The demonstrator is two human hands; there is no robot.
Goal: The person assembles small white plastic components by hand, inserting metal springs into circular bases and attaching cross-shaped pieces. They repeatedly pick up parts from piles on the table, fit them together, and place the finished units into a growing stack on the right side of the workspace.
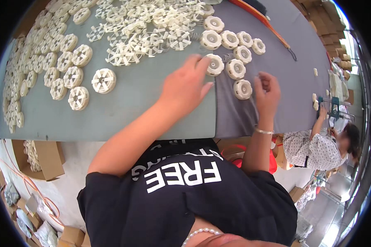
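Two hands worked over the table [152, 107]. Left hand [187, 84] lay loosely open, fingertips on a cream disc [214, 65]. Right hand [267, 92] curled beside another disc [243, 89]; grip contents unclear. Advisable: steady each disc flat, align before pressing.

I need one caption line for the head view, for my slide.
Left hand touches a cream plastic wheel; right hand hovers beside another wheel on the grey table.

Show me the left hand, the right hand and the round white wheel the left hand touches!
left hand [187, 84], head view, back of hand
right hand [268, 92], head view, knuckles
round white wheel [215, 65], head view, its hub
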